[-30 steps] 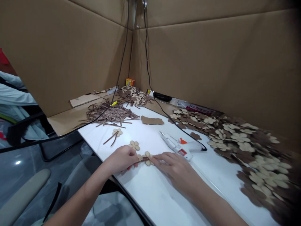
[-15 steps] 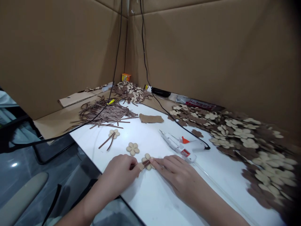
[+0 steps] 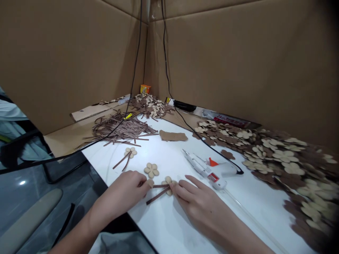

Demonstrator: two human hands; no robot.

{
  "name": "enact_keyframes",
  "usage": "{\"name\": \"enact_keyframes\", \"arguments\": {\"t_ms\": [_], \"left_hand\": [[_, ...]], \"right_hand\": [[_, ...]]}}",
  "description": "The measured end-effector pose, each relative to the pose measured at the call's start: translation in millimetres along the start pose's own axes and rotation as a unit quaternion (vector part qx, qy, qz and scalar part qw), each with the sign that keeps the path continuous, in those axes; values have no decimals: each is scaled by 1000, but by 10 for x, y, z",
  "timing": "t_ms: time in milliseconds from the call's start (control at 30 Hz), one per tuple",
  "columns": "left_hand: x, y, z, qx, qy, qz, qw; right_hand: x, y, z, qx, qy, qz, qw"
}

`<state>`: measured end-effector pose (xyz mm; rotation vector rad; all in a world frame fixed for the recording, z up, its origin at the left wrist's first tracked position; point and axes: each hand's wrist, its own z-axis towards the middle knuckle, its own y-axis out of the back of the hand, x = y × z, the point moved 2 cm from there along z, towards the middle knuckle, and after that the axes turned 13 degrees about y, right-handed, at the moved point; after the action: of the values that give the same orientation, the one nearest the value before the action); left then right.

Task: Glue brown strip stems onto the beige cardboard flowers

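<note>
my left hand pinched together by two brown strips, my right hand clamped on one beige flower, two more flowers nearby, one glue gun on the desk

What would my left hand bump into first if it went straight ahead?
Likely the brown strips beside your left hand, then the beige flower at your right hand; depth is unclear.

Brown cardboard walls, glossy grey floor
</note>
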<state>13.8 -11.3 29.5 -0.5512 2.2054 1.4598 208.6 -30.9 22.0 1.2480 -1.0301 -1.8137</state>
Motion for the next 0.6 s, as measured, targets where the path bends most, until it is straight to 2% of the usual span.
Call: {"name": "enact_keyframes", "arguments": {"t_ms": [267, 333, 467, 533, 600], "left_hand": [[208, 263, -48, -33, -46, 1, 998], [302, 359, -21, -82, -32, 10, 996], [542, 587, 153, -250, 19, 21, 968], [647, 694, 321, -281, 19, 43, 959], [706, 788, 517, -286, -19, 74, 955]], "right_hand": [[-71, -12, 116, 89, -4, 92, 992], [-104, -18, 165, 130, -14, 112, 985], [-164, 0, 267, 214, -42, 136, 966], [-187, 25, 314, 238, -54, 140, 960], [-201, 45, 364, 269, -59, 145, 950]]}}
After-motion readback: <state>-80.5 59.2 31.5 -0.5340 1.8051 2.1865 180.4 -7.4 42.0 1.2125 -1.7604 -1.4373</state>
